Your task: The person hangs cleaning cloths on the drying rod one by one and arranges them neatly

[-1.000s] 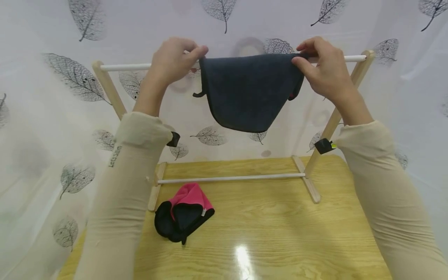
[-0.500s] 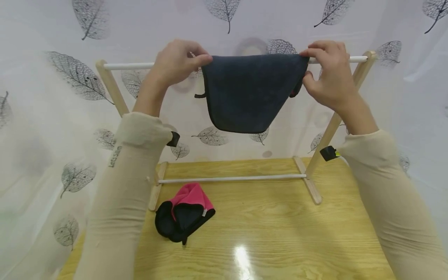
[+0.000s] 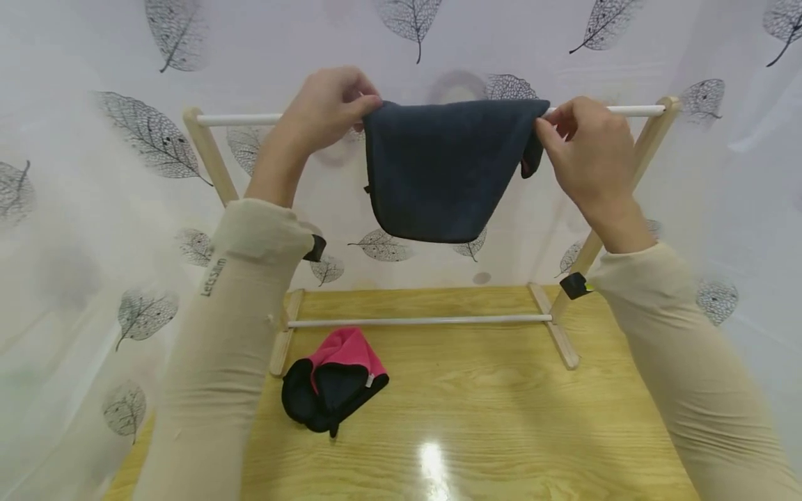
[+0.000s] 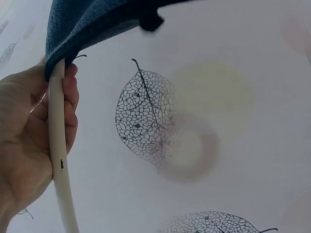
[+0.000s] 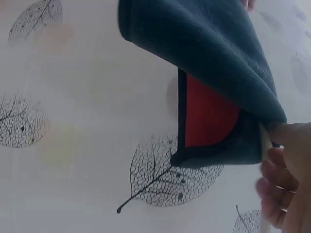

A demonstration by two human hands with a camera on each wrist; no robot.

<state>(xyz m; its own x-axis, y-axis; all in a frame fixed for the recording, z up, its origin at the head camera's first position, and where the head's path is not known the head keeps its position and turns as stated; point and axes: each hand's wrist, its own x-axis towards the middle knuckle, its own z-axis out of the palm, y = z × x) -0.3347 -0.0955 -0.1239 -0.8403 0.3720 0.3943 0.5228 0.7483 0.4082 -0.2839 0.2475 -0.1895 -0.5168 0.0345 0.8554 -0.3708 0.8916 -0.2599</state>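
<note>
A dark blue cloth [image 3: 445, 170] with black edging hangs folded over the white top rod [image 3: 241, 120] of a wooden rack. My left hand [image 3: 332, 108] pinches its upper left corner, thumb in front; in the left wrist view the fingers [image 4: 70, 92] lie behind the rod. At the upper right corner, my right hand [image 3: 592, 149] pinches the cloth's edge between thumb and fingers. The right wrist view shows a red patch [image 5: 206, 114] on the cloth's inner side. A small black loop [image 4: 151, 22] sticks out from its edge in the left wrist view.
On the wooden table [image 3: 489, 417] lies a crumpled pink and black fabric piece [image 3: 344, 348] with a small white tag. Wooden rack legs [image 3: 557, 327] and a lower white rod [image 3: 420, 321] stand behind it. A leaf-print curtain [image 3: 401, 264] hangs at the back.
My right hand has lowered and regripped at the cloth's right corner, which now sits slightly lower. The left hand still pinches the left corner. The whole view has shifted slightly.
</note>
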